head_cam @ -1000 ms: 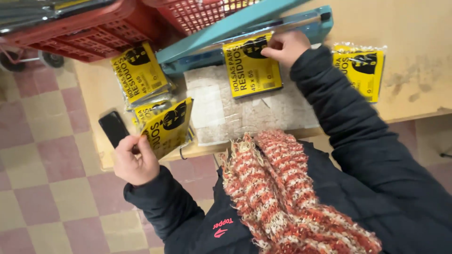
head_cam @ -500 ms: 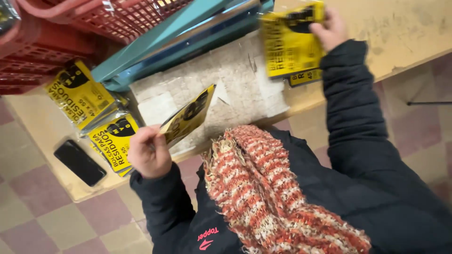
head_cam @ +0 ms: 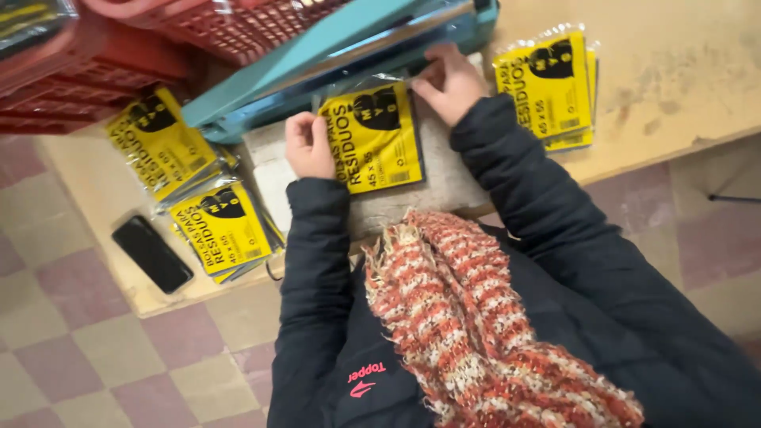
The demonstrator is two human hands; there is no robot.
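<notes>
Meanwhile, at a wooden workbench [head_cam: 674, 103], a person in a dark jacket and a red-and-cream knitted scarf [head_cam: 483, 317] lines up a yellow packet [head_cam: 372, 135] of black bags under the raised arm of a teal heat sealer [head_cam: 333, 55]. The left hand [head_cam: 309, 147] is curled closed on the packet's left edge, fingers pinching the clear plastic wrap; the right hand [head_cam: 448, 83] grips the top right corner, fingers narrow and pressed close to the sealer's bar. The packet lies flat on a pale worn pad [head_cam: 444, 178] in front of the machine, its upper end tucked just beneath the lifted arm, which is not yet pressed down, so this packet looks unsealed. To the right, a small pile of like packets [head_cam: 551, 83] rests on the bench, well apart from the hands. To the left, two more piles [head_cam: 190, 182] lie fanned near the bench edge, beside a black phone [head_cam: 151, 254] lying face up. Whether those piles are already sealed or waiting cannot be told from here. Red plastic baskets [head_cam: 151, 40] stand behind the sealer. Judged by the several piles on both sides, the work seems well under way, with the packet in hand at the positioning stage.
</notes>
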